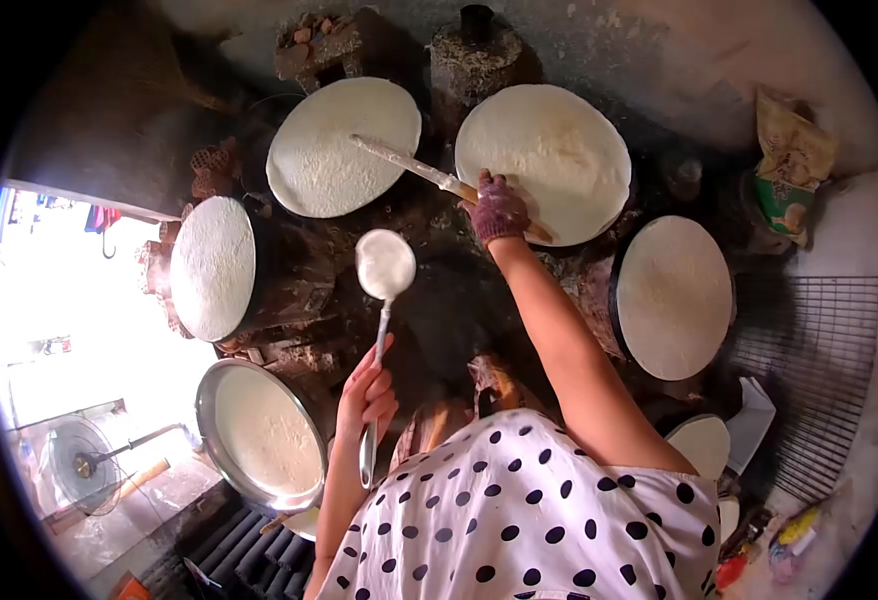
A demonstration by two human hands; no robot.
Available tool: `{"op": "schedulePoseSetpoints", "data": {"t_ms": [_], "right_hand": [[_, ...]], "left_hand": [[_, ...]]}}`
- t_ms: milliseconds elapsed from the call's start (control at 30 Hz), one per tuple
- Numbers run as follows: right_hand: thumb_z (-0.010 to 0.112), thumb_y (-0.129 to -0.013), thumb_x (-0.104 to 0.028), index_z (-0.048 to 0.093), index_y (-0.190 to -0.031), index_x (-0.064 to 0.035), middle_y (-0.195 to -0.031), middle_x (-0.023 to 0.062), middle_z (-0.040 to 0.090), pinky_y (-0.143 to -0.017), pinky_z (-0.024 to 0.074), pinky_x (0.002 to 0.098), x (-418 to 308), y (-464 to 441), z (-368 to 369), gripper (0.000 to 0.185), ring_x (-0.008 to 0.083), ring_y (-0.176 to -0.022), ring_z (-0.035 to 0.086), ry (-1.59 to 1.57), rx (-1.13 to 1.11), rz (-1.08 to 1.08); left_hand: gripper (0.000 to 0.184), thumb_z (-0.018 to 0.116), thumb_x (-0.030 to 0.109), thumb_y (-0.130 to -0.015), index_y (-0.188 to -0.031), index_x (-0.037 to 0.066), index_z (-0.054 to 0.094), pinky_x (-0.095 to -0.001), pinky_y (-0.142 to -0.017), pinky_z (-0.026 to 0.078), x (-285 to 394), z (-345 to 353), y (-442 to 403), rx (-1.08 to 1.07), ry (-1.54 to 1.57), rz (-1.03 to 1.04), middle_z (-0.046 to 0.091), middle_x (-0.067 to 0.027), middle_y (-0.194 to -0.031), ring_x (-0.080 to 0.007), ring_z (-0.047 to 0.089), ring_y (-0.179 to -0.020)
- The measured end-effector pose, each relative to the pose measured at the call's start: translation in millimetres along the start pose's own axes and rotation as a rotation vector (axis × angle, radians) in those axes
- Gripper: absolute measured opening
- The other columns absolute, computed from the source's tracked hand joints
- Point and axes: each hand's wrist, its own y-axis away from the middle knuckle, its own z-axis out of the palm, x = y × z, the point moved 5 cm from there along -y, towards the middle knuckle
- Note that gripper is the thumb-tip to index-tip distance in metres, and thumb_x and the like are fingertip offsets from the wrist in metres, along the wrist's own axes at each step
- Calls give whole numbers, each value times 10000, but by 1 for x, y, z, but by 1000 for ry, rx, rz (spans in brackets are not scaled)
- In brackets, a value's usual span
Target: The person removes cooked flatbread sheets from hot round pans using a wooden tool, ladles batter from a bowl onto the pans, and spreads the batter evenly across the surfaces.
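Note:
My left hand [367, 392] is closed around the metal handle of a ladle [386, 265], whose round bowl is coated with white batter. My right hand [500, 209], in a purple fingerless glove, grips a long flat wooden spatula [409, 163] smeared with the same white stuff. The spatula's far end lies over a round pan [344, 150] at the upper left, covered by a white sheet of batter. Beneath my right hand is the edge of a second round pan [549, 160], also covered in white; I cannot tell whether the hand touches it.
More white-covered round pans stand at the left [215, 268] and right [675, 298]. A metal basin of batter [264, 432] is at the lower left, near black cylinders [249, 550] and a fan [84, 463]. A wire rack [809, 370] and a bag [794, 165] are right.

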Motion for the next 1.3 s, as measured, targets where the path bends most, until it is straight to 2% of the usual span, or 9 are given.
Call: {"op": "schedulePoseSetpoints", "data": {"t_ms": [167,333,633,733,833,1033,1133,1233,1300], "right_hand": [[548,-840,-440,688,-888,-120,-915,148,686,-715,546,421,32,-47,-17,353,316,-847,675,-9,-71,212],[592,-776,-526,682,-879,-24,-878,184,671,-719,495,468,222,-75,-160,521,343,-804,653,-195,403,222],[788,-714,-341,646,-903,-51,-738,20,595,-491,417,281,476,473,-472,374,132,-586,539,-897,1327,1028],[667,-842,-270,557,-1157,9,-1106,133,625,-824,514,377,534,623,-447,435,263,-967,614,-1050,1503,808],[625,-873,-280,566,-1148,-32,-1097,126,629,-872,512,442,533,749,-399,376,264,-996,605,-1260,1743,727],[620,-872,-235,583,-922,-27,-645,45,592,-420,414,298,550,987,-255,217,176,-483,530,-1037,2364,1210],[637,-857,-250,587,-967,12,-726,97,636,-495,440,339,554,1032,-175,288,198,-562,569,-951,2255,1775],[660,-838,-292,582,-1166,-78,-1143,86,647,-718,553,365,577,1044,-131,399,242,-972,653,-152,235,2169],[642,-851,-276,583,-1172,-110,-1153,60,629,-739,548,349,599,1065,-70,365,240,-988,637,-352,328,2271]], "left_hand": [[421,421,165,-995,-1407,99,368,-193,-343,222,26,25,27,193,-590,205,280,57,-535,-33,264,-378],[389,419,146,-992,-1380,113,409,-201,-360,238,-2,0,-23,26,-405,-35,304,47,-553,-46,273,-396],[381,388,133,-999,-1378,90,390,-196,-346,210,-140,58,-15,-350,-245,-548,240,54,-554,-41,221,-388],[372,355,118,-1008,-1377,81,388,-201,-332,209,-150,75,-31,-395,-316,-665,240,51,-552,-37,229,-373],[365,351,132,-1014,-1373,83,393,-204,-322,219,-186,98,-30,-380,-467,-718,261,55,-556,-39,252,-363],[387,298,188,-1034,-1406,86,323,-211,-312,314,-305,139,43,-474,-568,-776,333,49,-570,-33,347,-364],[407,259,194,-1038,-1430,86,279,-221,-323,354,-341,145,67,-508,-470,-844,368,39,-587,-46,381,-369],[426,233,197,-1039,-1449,84,232,-234,-334,374,-372,156,91,-473,-424,-879,393,30,-611,-55,403,-377],[405,287,210,-1035,-1424,98,302,-199,-305,329,-383,161,103,-402,-558,-846,333,52,-578,-25,338,-362]]}}
